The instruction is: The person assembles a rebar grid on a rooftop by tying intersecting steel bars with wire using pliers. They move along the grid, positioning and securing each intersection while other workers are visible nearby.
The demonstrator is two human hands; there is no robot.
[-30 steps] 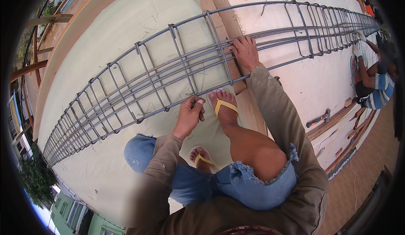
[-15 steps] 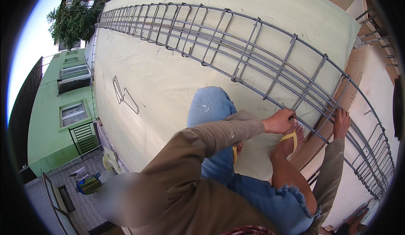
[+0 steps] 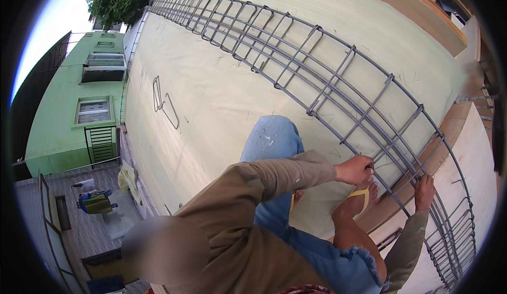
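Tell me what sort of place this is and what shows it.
Most likely a construction site: a long cage of grey steel bars runs over a broad, wrinkled cream-coloured covering, and a few loose, bent grey metal rods lie on that covering too.

The rebar cage (image 3: 364,115) lies across the sheet (image 3: 211,109), running from the tree (image 3: 119,1) at its far left end to beyond the sheet's edge at right. Left of it, on the sheet, lie the bent rods (image 3: 170,109), with the building (image 3: 63,119) farther left. The left fingers (image 3: 367,164) are at the cage's near edge, the right fingers (image 3: 424,184) on its bars farther right.
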